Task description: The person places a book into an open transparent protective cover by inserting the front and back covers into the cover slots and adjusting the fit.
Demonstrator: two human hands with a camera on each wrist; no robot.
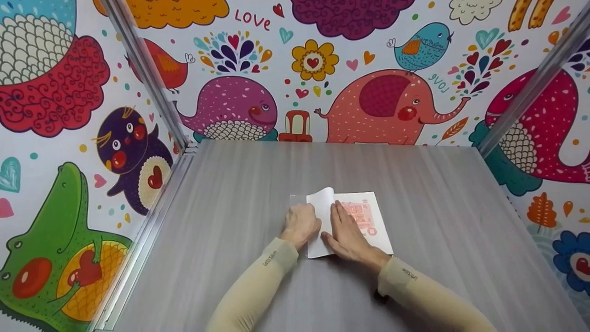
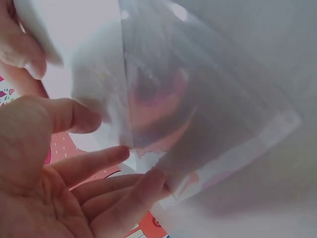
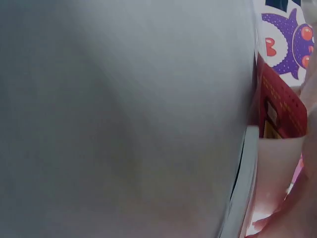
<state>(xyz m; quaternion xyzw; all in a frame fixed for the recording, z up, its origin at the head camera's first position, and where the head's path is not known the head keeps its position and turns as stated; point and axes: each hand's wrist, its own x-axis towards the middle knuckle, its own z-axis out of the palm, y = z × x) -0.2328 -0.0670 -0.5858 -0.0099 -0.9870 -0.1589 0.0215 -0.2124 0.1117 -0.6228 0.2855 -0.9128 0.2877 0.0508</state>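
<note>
An open booklet (image 1: 380,235) lies on the table, with a red printed pattern on its right page. Its white left leaf (image 1: 321,201) is raised and bends at the top. Past the leaf's left edge sticks out a clear plastic cover (image 1: 297,199). My left hand (image 1: 302,223) has curled fingers and pinches that plastic (image 2: 233,134) near its edge, as the left wrist view shows. With fingers fairly straight, my right hand (image 1: 350,235) rests across the white leaf and the printed page. In the right wrist view, a dark red printed piece (image 3: 282,101) shows beside the page edges.
The grey wood-grain table (image 1: 230,193) surrounds the booklet. Behind it stands a wall (image 1: 286,60) with cartoon animals, and a metal rail (image 1: 143,221) runs along the left edge. A small dark object (image 1: 380,297) shows beneath the right sleeve.
</note>
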